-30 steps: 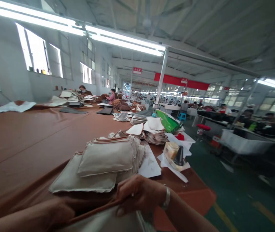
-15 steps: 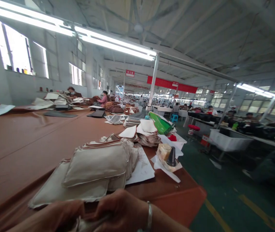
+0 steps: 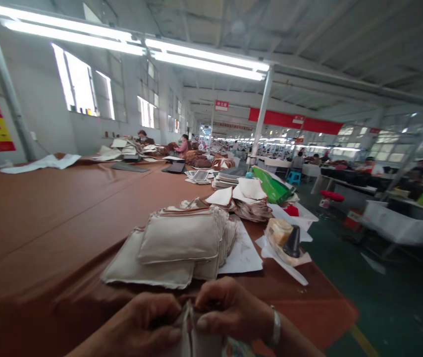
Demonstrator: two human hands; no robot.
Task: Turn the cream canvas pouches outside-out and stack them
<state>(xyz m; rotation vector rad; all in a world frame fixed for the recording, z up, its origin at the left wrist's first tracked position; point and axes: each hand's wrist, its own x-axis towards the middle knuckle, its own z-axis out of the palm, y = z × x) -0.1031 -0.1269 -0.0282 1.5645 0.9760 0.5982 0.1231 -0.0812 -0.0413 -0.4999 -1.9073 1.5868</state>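
At the near table edge, my left hand [image 3: 142, 317] and my right hand [image 3: 234, 310] face each other, fingers pinched. Between them is a cream sewn fabric piece [image 3: 189, 334], which both hands grip along a raised seam. Its lower part runs out of the picture. My right wrist wears a silver bangle [image 3: 276, 326]. Just beyond my hands lies a stack of similar cream sewn pieces [image 3: 182, 238] with brown edges, partly on a white sheet [image 3: 243, 253].
Brown sheeting covers the table [image 3: 66, 218]. To the right sit a yellowish block [image 3: 278, 231] and a dark cone-shaped object [image 3: 292, 242] on crumpled paper. Farther back are more stacked pieces [image 3: 250, 201], a green bag [image 3: 273, 186] and people working. A white bin [image 3: 404, 223] stands across the aisle.
The view has swung left, so the table and stack appear farther right. My hands, which were close together and low, are now slightly apart, with the fabric piece's seam showing between them.
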